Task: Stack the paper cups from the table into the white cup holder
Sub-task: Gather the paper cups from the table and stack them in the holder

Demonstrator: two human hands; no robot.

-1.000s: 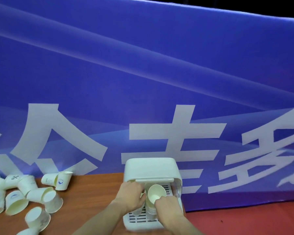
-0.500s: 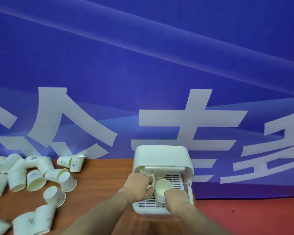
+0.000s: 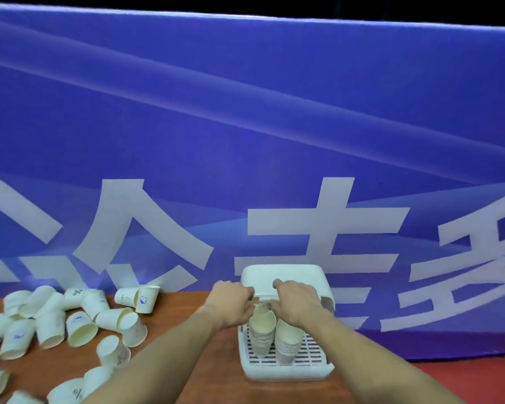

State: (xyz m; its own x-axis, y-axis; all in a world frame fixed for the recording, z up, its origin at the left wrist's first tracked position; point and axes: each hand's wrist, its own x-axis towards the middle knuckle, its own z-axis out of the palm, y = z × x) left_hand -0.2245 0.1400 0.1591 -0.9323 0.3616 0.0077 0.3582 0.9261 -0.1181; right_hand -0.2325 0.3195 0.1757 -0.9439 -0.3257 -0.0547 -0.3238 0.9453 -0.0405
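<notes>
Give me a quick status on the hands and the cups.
Both hands, left hand and right hand, grip the cup holder lid's front edge. Two cup stacks inside. Loose cups on table, left. Nothing in the way.

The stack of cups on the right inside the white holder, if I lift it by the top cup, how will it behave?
The right stack looks like thin paper, so probably light and easily crushed. Many nested rims show, so lifting the top cup alone may leave the rest behind. It looks slightly tilted on the slotted tray, so it may tip if nudged.
</notes>
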